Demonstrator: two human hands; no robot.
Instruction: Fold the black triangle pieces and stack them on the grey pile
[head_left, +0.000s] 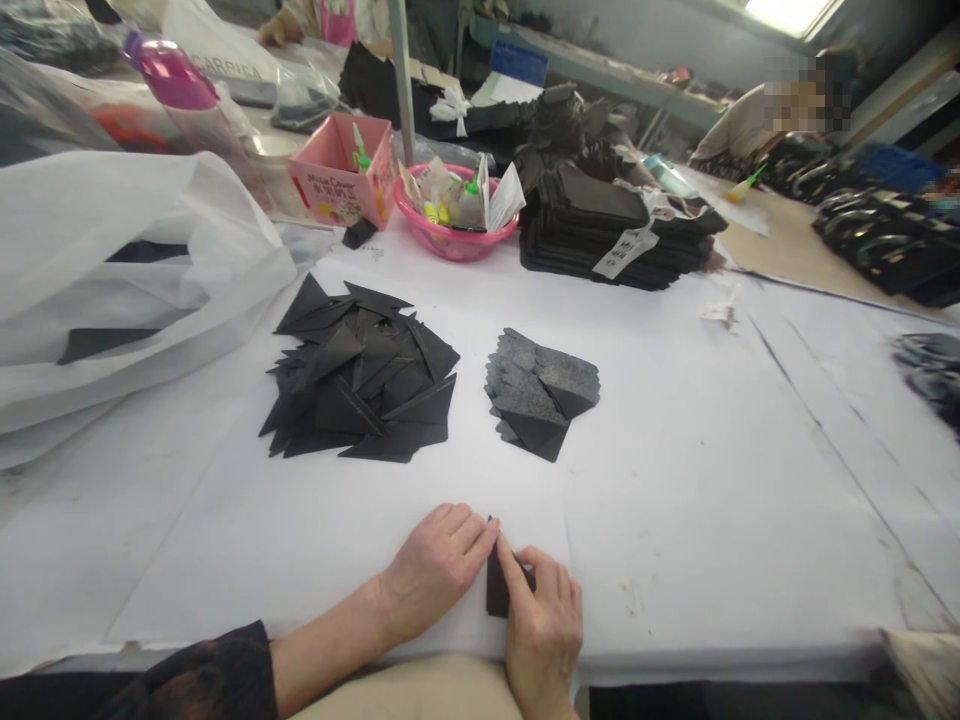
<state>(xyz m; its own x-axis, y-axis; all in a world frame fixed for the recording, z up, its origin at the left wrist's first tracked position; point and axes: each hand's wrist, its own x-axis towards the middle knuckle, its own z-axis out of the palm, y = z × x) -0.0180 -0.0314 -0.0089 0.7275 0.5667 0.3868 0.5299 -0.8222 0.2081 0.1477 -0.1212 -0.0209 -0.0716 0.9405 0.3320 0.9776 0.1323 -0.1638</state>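
Left of pink basket [456, 242]: box [339, 190] reading "Milk Cover" plus Chinese characters. Right of basket: white tag [625, 253], writing illegible. Well nearer the viewer than basket: black piece [496, 592] between both hands; left hand [442, 560] pinches its far tip, right hand [544, 622] clamped over its right side.

Tabletop [750, 480] passable rightward — large black pile [352, 385] bars forward left.

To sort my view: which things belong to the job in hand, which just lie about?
Apparently belonging:
small flat black piece at left hand and right hand;
heap of black triangular pieces;
overlapping grey and black pieces.

Probably just lying about:
pink plastic basin;
pink printed box;
magenta-topped clear bottle.
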